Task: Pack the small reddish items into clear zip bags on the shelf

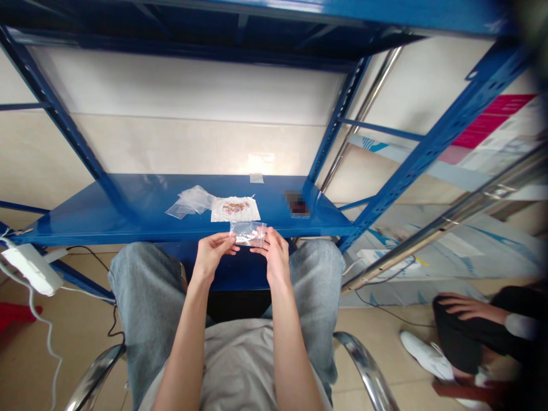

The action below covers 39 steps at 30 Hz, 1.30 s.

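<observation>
My left hand [211, 255] and right hand [274, 255] are half-curled, fingertips pinching one small clear zip bag [247, 233] by its edges, held in front of the blue steel shelf [128, 212], above my knees. Can't tell if it's sealed. Also on shelf: one crumpled clear plastic wad [190, 201], one white printed packet [235, 209], one small slip [256, 178], one blurred item [297, 204]. One co-worker's hand [468, 306] far right

1. The left hand [212, 257] and right hand [274, 255] pinch a small clear plastic bag [247, 234] between them, above the person's jeans [148, 291].
2. On the blue metal shelf [128, 214] lie crumpled clear bags [190, 201] beside a white packet [235, 209].
3. At right, a co-worker's hand [468, 307] rests on a dark-clad knee [454, 314].
</observation>
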{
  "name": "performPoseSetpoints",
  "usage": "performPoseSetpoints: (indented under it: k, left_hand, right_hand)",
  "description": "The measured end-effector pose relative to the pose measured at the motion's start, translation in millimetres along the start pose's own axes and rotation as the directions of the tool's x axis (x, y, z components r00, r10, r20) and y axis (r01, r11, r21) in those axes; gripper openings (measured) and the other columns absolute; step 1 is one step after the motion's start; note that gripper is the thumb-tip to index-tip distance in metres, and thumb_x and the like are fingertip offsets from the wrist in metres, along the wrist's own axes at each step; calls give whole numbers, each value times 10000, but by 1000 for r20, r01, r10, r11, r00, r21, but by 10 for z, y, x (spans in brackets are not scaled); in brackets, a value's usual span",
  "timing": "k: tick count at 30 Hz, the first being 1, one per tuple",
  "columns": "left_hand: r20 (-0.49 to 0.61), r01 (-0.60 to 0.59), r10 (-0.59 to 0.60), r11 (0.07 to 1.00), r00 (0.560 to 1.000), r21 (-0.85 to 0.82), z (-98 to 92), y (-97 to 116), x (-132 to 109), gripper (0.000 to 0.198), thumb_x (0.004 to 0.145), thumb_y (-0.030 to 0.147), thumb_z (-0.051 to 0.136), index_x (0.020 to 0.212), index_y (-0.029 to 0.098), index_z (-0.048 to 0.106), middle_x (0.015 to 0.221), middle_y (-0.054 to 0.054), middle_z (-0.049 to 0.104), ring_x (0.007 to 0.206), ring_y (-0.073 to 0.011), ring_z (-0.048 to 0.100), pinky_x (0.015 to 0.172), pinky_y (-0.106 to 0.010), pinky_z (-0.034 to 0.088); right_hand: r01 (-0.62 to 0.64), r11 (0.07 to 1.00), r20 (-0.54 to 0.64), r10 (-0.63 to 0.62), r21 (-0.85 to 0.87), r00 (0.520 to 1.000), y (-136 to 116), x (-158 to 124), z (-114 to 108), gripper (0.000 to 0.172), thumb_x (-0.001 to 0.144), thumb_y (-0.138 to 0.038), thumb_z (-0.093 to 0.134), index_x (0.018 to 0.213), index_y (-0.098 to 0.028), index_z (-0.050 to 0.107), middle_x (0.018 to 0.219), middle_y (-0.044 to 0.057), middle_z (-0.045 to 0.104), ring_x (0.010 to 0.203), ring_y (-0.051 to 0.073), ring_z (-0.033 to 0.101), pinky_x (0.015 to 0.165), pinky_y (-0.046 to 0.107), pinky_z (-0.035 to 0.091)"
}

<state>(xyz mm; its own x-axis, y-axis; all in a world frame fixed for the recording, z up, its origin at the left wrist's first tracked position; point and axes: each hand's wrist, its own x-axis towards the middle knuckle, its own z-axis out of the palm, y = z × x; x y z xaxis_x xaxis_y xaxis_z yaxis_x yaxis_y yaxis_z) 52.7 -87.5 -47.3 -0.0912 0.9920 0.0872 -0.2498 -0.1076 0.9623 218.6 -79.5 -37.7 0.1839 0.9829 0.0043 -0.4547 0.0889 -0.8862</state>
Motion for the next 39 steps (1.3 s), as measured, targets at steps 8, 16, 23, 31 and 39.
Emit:
performPoseSetpoints:
  k: [8,16,23,31,39]
  left_hand:
    - [83,-59,51,994,995,94,54,-9,9,460,693,452,878,962,94,772,791,-110,790,681,-225,760,673,-333,633]
    - [131,-169,141,958,981,230,135,120,-83,365,814,437,781,1016,134,768,868,-91,792,729,-221,759,685,-320,629]
    - [110,-208,184,934,977,289,208,161,-117,361,842,425,751,1081,154,767,924,-93,788,771,-214,749,705,-307,615]
    - [143,-287,252,893,957,348,288,134,-127,367,929,425,647,1172,173,757,1150,-122,770,912,-249,756,730,-317,607]
    - [145,-316,281,870,949,380,390,178,-186,333,951,388,622,1181,192,763,1202,-99,761,1115,-281,717,916,-367,600]
  right_hand:
    - [-121,974,-52,133,191,990,47,-3,135,434,995,-517,462,1037,-145,681,843,99,780,688,228,763,581,343,637]
    - [-82,939,-231,166,333,959,248,33,156,178,873,-322,510,822,-178,601,682,21,703,581,177,704,597,310,614]
    - [-64,926,-250,166,372,954,407,81,144,220,855,-406,453,763,-221,530,649,21,646,619,194,693,627,339,609]
    - [-38,912,-279,165,409,946,525,85,107,266,912,-432,368,810,-236,515,686,16,643,640,189,689,667,348,603]
    - [8,935,-282,99,355,954,627,102,100,319,905,-499,364,833,-236,528,729,37,680,702,212,713,717,377,612]
